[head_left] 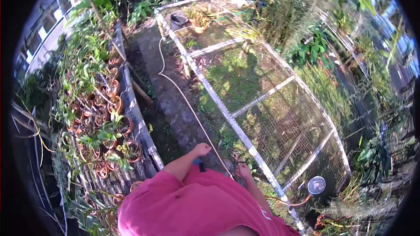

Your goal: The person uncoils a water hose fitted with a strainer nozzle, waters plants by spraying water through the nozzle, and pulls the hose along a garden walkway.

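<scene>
My left hand (pixel 202 149) is curled closed in front of my body, above the path; whatever it may hold is hidden. Below that wrist, a small blue and black item (pixel 200 164) shows against my pink shirt; its kind is unclear. My right hand (pixel 242 170) is lower and further right, its fingers bent closed, and I cannot make out anything in them. A pale hose (pixel 186 99) runs down the path and passes between my hands, close to the right one. Whether either hand touches it, I cannot tell.
Potted plants (pixel 114 104) crowd a bench (pixel 139 124) at left. To the right stands a white-framed mesh rack (pixel 236 127), with a round shower-like head (pixel 316 185) near its lower end. A dark bucket (pixel 178 22) stands at the far end of the stone path (pixel 168 98).
</scene>
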`<state>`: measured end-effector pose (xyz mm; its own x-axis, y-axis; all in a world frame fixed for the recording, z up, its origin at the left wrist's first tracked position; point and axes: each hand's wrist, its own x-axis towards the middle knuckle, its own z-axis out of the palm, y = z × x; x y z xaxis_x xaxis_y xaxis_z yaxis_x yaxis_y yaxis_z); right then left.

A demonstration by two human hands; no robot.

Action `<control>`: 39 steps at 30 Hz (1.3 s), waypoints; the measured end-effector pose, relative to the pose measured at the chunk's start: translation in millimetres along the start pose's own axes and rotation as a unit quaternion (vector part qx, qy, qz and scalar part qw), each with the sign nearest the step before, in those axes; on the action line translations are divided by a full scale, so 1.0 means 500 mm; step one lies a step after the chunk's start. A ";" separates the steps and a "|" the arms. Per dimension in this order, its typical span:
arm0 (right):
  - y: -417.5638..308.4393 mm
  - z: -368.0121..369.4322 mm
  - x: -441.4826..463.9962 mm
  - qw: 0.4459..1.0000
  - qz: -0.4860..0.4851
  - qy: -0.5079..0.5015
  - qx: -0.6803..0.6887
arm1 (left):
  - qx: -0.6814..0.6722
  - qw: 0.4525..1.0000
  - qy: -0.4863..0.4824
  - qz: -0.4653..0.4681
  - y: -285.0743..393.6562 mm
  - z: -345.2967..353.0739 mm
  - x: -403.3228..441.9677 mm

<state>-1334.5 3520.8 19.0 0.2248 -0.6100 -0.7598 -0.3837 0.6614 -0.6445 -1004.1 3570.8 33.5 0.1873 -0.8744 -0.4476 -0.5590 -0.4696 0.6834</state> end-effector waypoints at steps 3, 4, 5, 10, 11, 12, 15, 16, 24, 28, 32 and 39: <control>-0.045 0.066 0.053 0.990 0.019 -0.021 -0.136 | -0.005 0.996 0.028 -0.089 -0.149 -0.092 -0.024; -0.033 0.072 0.099 0.977 0.006 -0.030 -0.212 | -0.014 0.991 0.053 -0.119 -0.190 -0.118 -0.041; -0.013 0.077 0.146 0.955 -0.014 -0.036 -0.295 | -0.021 0.986 0.075 -0.148 -0.223 -0.141 -0.057; 0.042 0.049 0.401 0.726 -0.094 -0.062 -0.679 | -0.099 0.959 0.130 -0.231 -0.332 -0.251 -0.162; 0.017 0.055 0.450 0.597 -0.096 -0.095 -0.790 | -0.123 0.950 0.138 -0.252 -0.348 -0.264 -0.177; -0.030 0.102 0.434 0.725 -0.066 -0.051 -0.683 | -0.146 0.941 0.144 -0.270 -0.367 -0.271 -0.192; -0.208 0.212 0.300 0.896 -0.006 0.029 -0.443 | 0.013 0.978 0.062 -0.198 -0.502 -0.217 -0.194; -0.264 0.245 0.263 0.917 0.007 0.029 -0.399 | 0.113 0.980 0.015 -0.162 -0.529 -0.212 -0.195; -0.269 0.315 0.468 0.747 -0.084 -0.116 -0.649 | -0.338 0.858 0.109 -0.371 -0.463 -0.292 -0.179; -0.379 0.430 0.534 0.750 -0.097 -0.137 -0.640 | -0.351 0.839 0.169 -0.379 -0.443 -0.367 -0.121; -0.504 0.496 0.660 0.734 -0.156 -0.160 -0.641 | -0.257 0.901 0.087 -0.339 -0.527 -0.481 0.016; -0.924 0.696 0.697 0.916 -0.031 -0.099 -0.387 | -0.299 0.856 0.228 -0.354 -0.511 -0.811 0.294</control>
<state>-767.0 3154.5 22.4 0.3959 -0.4945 -0.7738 -0.8677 0.0744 -0.4915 -506.3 3512.7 26.9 0.6806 -0.2370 -0.6932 0.3130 -0.7614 0.5677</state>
